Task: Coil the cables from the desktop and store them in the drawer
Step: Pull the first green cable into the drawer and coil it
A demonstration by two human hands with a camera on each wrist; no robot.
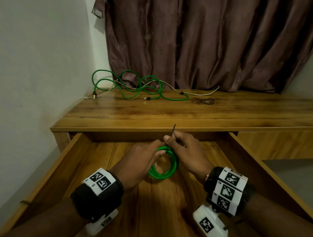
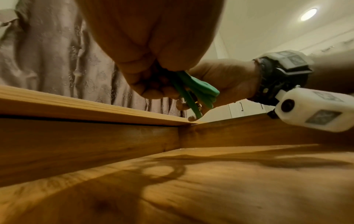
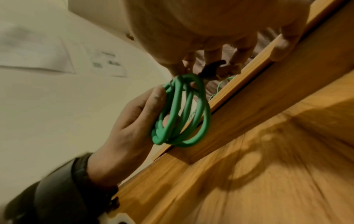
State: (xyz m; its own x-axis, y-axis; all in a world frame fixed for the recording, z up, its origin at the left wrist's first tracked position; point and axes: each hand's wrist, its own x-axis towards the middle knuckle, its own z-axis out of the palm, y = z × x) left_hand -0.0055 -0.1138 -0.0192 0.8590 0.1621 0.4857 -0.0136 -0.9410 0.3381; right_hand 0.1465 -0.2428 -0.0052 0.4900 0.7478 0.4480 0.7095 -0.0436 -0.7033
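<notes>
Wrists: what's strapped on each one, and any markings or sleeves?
No sleeves. The left wrist and the right wrist each wear a black band wrapped in white panels printed with black square codes. A white camera housing with its own code hangs beneath each.

I see a bright green coiled cable (image 1: 164, 164) over the brown drawer (image 1: 68, 162), which has dark wood lines. On the brown desk (image 1: 169, 110) I see a loose green cable (image 1: 144, 87), a thin white cable (image 1: 201, 93) and a small black cord (image 1: 204, 101). The curtain (image 1: 202, 42) is dull purple-brown with a faint flower pattern. The wall (image 1: 34, 60) is white. My wrist bands (image 1: 99, 189) are black, with white patches full of black squares.
</notes>
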